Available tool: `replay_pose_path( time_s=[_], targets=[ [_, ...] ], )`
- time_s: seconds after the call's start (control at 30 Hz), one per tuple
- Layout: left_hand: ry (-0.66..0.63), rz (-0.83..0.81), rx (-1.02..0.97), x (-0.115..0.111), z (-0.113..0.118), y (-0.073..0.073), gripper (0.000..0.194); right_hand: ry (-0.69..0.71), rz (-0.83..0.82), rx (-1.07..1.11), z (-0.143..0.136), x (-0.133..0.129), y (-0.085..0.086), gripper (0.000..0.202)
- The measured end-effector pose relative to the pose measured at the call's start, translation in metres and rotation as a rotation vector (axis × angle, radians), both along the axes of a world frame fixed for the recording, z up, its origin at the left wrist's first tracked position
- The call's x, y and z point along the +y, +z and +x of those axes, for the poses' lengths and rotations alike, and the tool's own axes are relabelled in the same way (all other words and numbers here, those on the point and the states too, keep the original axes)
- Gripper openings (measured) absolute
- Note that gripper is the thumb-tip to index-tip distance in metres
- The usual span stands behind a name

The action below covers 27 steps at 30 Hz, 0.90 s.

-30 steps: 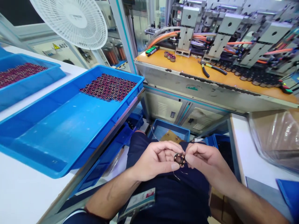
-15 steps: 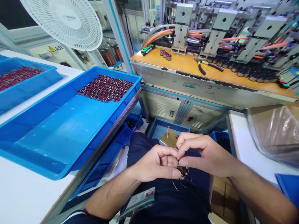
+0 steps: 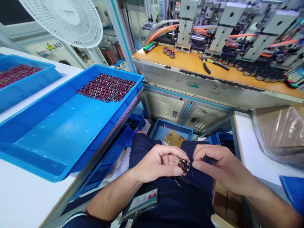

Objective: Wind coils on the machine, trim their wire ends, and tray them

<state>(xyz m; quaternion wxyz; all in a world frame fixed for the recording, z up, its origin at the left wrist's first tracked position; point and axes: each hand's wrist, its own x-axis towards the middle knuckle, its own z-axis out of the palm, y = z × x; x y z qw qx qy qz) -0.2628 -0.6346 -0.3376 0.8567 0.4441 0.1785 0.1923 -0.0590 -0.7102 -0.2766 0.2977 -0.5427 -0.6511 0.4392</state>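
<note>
— Blue plastic on every side, it seems. What is around you?

— Two blue trays sit on the white desk (image 3: 21,196) at my left: the near tray (image 3: 59,126) with a patch of small dark-red coils (image 3: 106,87) in its far corner, and a second tray (image 3: 23,79) behind it with more of the same. A white fan (image 3: 64,19) stands above them. Ahead is an orange-topped bench (image 3: 190,63) under a winding machine (image 3: 237,28); on it lie one pair of black-handled pliers (image 3: 213,65), three loose coils (image 3: 168,51) and a couple of markers (image 3: 149,47). Below, past my knees, a small blue bin (image 3: 161,129) holds a brown board (image 3: 174,138). A clear plastic bag (image 3: 277,136) sits at my right.

— Anything between you and the work?

— Nothing covers it; I hold it over my lap, against my dark trousers.

— And your hands?

— My left hand (image 3: 159,164) is curled, thumb and forefinger pinching one small round coil (image 3: 183,165). My right hand (image 3: 213,164) is nearly closed too, fingertips pressed together right at the coil's edge; whether they grip a wire there I cannot tell. Thin wire ends (image 3: 178,182) hang below the coil.
</note>
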Motion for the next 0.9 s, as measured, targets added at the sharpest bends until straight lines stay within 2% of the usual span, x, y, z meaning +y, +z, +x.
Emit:
replay_pose_path(
  time_s=[0.13,0.23,0.3,0.37,0.47,0.57,0.7,0.9],
  targets=[
    [0.011,0.002,0.020,0.001,-0.002,0.000,0.040,0.035,-0.095,-0.040,0.019,-0.004,0.002,0.024],
    [-0.003,-0.027,0.010,0.001,-0.001,0.001,0.037,0.056,0.033,-0.061,0.025,-0.001,0.013,0.014],
    [-0.044,-0.059,-0.014,-0.001,0.001,0.002,0.035,0.088,0.139,-0.053,0.020,0.005,0.021,0.023],
    [-0.088,-0.097,-0.043,-0.003,0.003,0.002,0.033,0.162,0.163,-0.041,0.011,0.012,0.024,0.022],
    [-0.100,-0.137,-0.032,-0.006,0.004,0.001,0.032,0.234,0.143,-0.005,-0.002,0.024,0.019,0.002],
    [-0.092,-0.168,-0.007,-0.008,0.002,0.000,0.034,0.240,0.161,0.017,-0.010,0.031,0.011,0.011],
    [-0.058,-0.158,-0.015,-0.007,0.000,-0.002,0.034,0.167,0.184,0.002,-0.015,0.030,0.006,0.015],
    [0.097,-0.026,-0.104,-0.006,0.000,-0.003,0.031,-0.132,0.121,-0.034,-0.012,0.018,0.011,0.020]
  ],
)
